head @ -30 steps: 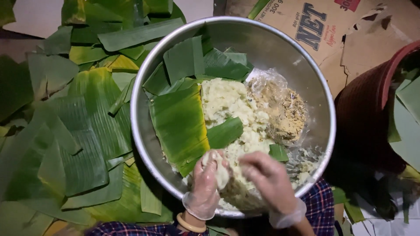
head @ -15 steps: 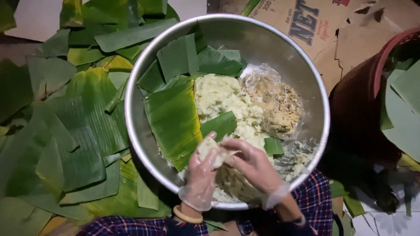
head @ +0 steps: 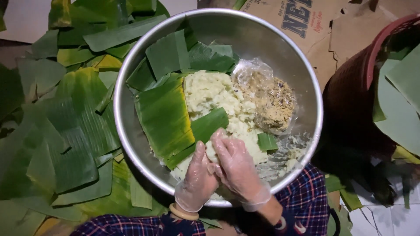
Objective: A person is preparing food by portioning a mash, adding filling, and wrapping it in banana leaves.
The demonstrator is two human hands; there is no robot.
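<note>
- Dough (head: 217,94), pale and crumbly, lies heaped in one steel bowl (head: 302,78), just beyond both hands.
- Left hand (head: 199,177), in a clear glove, is cupped around a small lump (head: 211,152) of that dough at the bowl's near rim.
- Right hand (head: 236,164), also gloved, presses against the same lump from the other side; the two hands touch.
- Clear bag (head: 269,98) of brownish filling sits beyond the right hand, beside the dough.
- Big leaf (head: 164,118) lines the bowl beyond the left hand; several smaller pieces lie around the dough.
- Cut leaves (head: 65,126) are spread out left of the bowl.
- One red basket (head: 350,96) with leaves stands off to the right.
</note>
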